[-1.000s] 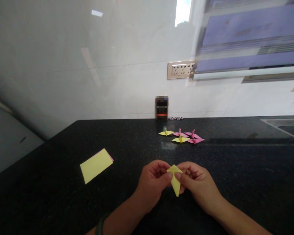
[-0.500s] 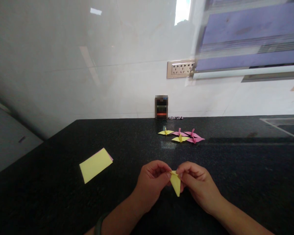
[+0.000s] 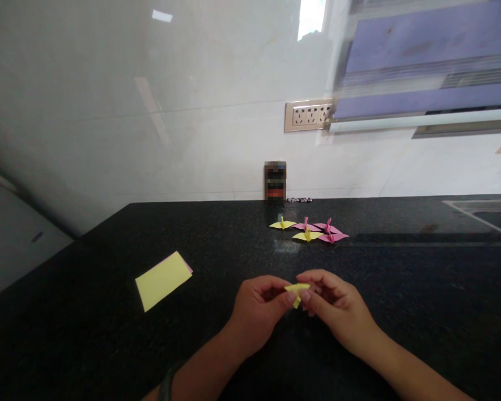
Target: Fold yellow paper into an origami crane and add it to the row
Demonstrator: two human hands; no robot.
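A small folded piece of yellow paper (image 3: 297,288) is held between both hands above the dark counter. My left hand (image 3: 261,309) pinches its left side between thumb and fingers. My right hand (image 3: 338,309) grips the right side, its thumb pressed on the front of the paper. Fingers cover part of the folds. Beyond the hands stand several folded paper cranes: yellow ones such as the near yellow crane (image 3: 308,236), and pink ones such as the near pink crane (image 3: 332,238). They sit close together with wings spread.
To the left lies a stack of yellow paper (image 3: 162,281) with a pink edge showing beneath. A dark, pixelated upright object (image 3: 275,182) leans at the wall beside a beaded strand (image 3: 299,200). A socket panel (image 3: 308,116) is on the wall. The black counter (image 3: 87,334) spans the front.
The long yellow point that hung down between my hands has been folded up, so the paper now looks shorter and wider. My right thumb has shifted onto its front.
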